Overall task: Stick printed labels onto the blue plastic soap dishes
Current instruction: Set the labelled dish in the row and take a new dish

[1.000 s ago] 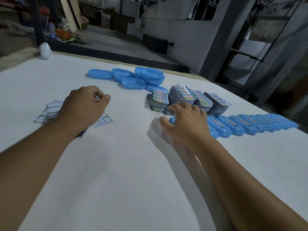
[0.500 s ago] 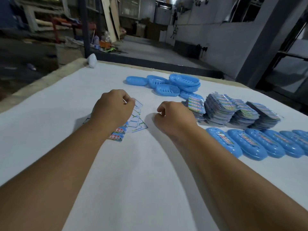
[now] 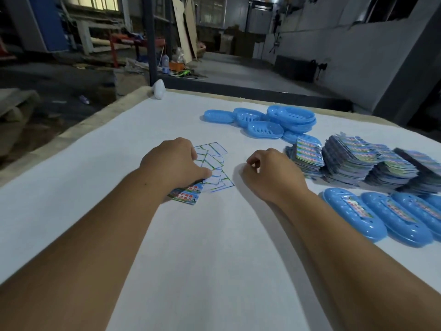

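My left hand (image 3: 174, 163) lies curled on a loose heap of spent white backing sheets (image 3: 214, 158), and it grips a colourful printed label sheet (image 3: 187, 196) that pokes out under the palm. My right hand (image 3: 269, 174) hovers just right of the heap with its fingers curled in; nothing shows between them. A row of blue soap dishes with labels on them (image 3: 353, 212) runs along the right. Bare blue soap dishes (image 3: 263, 130) lie piled at the back.
Several stacks of printed label sheets (image 3: 350, 161) stand between the two groups of dishes. The white-covered table (image 3: 191, 259) ends at its left edge (image 3: 71, 137). A small white object (image 3: 159, 89) sits at the far left corner.
My right hand left the labelled dish at the head of the row and moved left toward the backing sheets, its fingers curling in. The view swung left. My left hand stays on the sheets.
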Available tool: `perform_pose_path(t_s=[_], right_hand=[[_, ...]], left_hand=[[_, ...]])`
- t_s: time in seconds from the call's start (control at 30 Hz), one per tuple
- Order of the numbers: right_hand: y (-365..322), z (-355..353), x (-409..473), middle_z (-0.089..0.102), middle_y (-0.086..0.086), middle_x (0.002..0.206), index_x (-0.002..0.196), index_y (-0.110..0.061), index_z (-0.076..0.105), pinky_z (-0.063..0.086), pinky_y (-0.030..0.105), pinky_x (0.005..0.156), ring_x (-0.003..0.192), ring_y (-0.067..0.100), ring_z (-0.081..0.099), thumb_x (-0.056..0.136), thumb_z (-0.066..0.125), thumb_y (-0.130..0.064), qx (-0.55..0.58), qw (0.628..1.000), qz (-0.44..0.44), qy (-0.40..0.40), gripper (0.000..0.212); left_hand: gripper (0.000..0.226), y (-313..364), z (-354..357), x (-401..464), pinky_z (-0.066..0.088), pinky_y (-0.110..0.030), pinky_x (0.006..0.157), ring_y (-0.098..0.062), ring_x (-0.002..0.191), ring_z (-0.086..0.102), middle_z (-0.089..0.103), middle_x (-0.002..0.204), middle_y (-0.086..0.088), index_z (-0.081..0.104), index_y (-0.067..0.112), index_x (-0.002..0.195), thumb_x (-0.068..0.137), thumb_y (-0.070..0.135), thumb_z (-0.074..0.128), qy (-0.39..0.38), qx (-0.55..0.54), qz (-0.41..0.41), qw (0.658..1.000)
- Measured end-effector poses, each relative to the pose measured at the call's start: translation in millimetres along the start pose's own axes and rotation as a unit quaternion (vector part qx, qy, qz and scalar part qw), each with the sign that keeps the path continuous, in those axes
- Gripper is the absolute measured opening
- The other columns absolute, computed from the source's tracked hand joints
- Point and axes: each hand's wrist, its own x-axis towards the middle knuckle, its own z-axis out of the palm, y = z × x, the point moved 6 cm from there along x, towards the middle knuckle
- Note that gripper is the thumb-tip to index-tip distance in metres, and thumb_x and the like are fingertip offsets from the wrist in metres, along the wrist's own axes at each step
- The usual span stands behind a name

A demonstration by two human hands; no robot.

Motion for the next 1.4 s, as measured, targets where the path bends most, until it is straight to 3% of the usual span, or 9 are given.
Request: perform_pose_path(t_s=[0.13, 0.33, 0.47, 0.6, 0.8, 0.93, 1.1, 1.27, 1.4], right_hand=[[-2, 1, 23, 0.054, 0.003, 0.134, 0.133, -0.023, 0.058, 0.047, 0.040, 0.084, 0.117, 0.028, 0.058, 0.093, 0.052, -0.045, -0.036, 0.999, 0.016, -0.009, 0.046], [10, 10, 77, 0.049, 0.010, 0.144, 0.143, -0.014, 0.045, 0.049, 0.044, 0.092, 0.123, 0.034, 0.056, 0.094, 0.051, -0.021, -0.035, 0.995, 0.087, -0.044, 0.050], [19, 16, 95, 0.061, 0.011, 0.128, 0.136, -0.013, 0.052, 0.056, 0.042, 0.085, 0.106, 0.032, 0.061, 0.093, 0.050, -0.023, -0.002, 0.991, 0.130, -0.042, 0.044], [22, 20, 101, 0.068, 0.018, 0.108, 0.105, -0.006, 0.067, 0.044, 0.038, 0.070, 0.098, 0.037, 0.065, 0.095, 0.054, -0.017, 0.028, 0.991, 0.132, -0.003, 0.020], [9, 4, 88, 0.068, 0.013, 0.102, 0.107, -0.006, 0.066, 0.053, 0.043, 0.079, 0.094, 0.031, 0.063, 0.095, 0.054, -0.014, 0.018, 0.994, 0.097, 0.040, 0.019], [-2, -18, 60, 0.062, 0.000, 0.089, 0.104, -0.014, 0.058, 0.040, 0.033, 0.065, 0.085, 0.023, 0.058, 0.105, 0.047, -0.025, 0.128, 0.984, 0.064, 0.108, 0.016], [-8, -25, 14, 0.071, 0.008, 0.091, 0.096, -0.019, 0.057, 0.059, 0.042, 0.079, 0.079, 0.019, 0.069, 0.105, 0.046, -0.022, 0.427, 0.892, 0.118, 0.089, 0.014], [-10, -12, -13, 0.064, 0.003, 0.072, 0.098, -0.008, 0.065, 0.047, 0.022, 0.054, 0.058, 0.012, 0.058, 0.105, 0.046, -0.010, 0.692, 0.688, 0.221, -0.018, 0.020], [-9, -3, -22, 0.060, 0.001, 0.062, 0.094, -0.008, 0.066, 0.042, 0.022, 0.054, 0.053, 0.012, 0.052, 0.100, 0.051, -0.012, 0.706, 0.661, 0.246, -0.068, 0.017]], left_hand=[[0.049, 1, 1, 1, 0.040, -0.030, 0.075, -0.016, 0.094, 0.052, 0.053, 0.118, 0.004, 0.059, 0.032, 0.115, 0.077, 0.061, 0.072, 0.015, 0.034, 0.012, 0.999], [0.039, 2, 5, 2, 0.038, -0.031, 0.070, -0.017, 0.091, 0.051, 0.045, 0.108, 0.004, 0.059, 0.033, 0.117, 0.087, 0.059, 0.062, 0.068, 0.035, 0.023, 0.997], [0.031, 3, 0, 4, 0.038, -0.031, 0.069, -0.016, 0.091, 0.051, 0.041, 0.100, 0.007, 0.060, 0.033, 0.111, 0.091, 0.056, 0.060, 0.109, 0.012, 0.034, 0.993], [0.026, 6, -4, 3, 0.040, -0.031, 0.069, -0.015, 0.092, 0.054, 0.045, 0.098, 0.008, 0.061, 0.034, 0.107, 0.092, 0.055, 0.060, 0.143, -0.005, 0.048, 0.989], [0.022, 12, -5, 0, 0.049, -0.034, 0.078, -0.017, 0.101, 0.057, 0.056, 0.106, 0.006, 0.062, 0.032, 0.107, 0.093, 0.048, 0.062, 0.155, -0.037, 0.074, 0.985], [0.039, 18, -2, -2, 0.049, -0.038, 0.092, -0.020, 0.112, 0.055, 0.057, 0.121, 0.003, 0.057, 0.026, 0.124, 0.090, 0.041, 0.068, 0.137, -0.089, 0.116, 0.980], [0.087, 33, 7, -7, 0.038, -0.034, 0.105, -0.017, 0.133, 0.044, 0.041, 0.151, 0.006, 0.033, 0.028, 0.150, 0.079, 0.053, 0.077, 0.088, -0.147, 0.159, 0.972], [0.088, 39, 10, -11, 0.038, -0.025, 0.096, -0.011, 0.127, 0.048, 0.045, 0.149, 0.008, 0.036, 0.026, 0.149, 0.077, 0.053, 0.080, 0.074, -0.196, 0.182, 0.961], [0.070, 39, 6, -11, 0.042, -0.018, 0.079, -0.006, 0.104, 0.055, 0.059, 0.128, 0.011, 0.053, 0.026, 0.137, 0.078, 0.051, 0.080, 0.083, -0.189, 0.173, 0.963]])
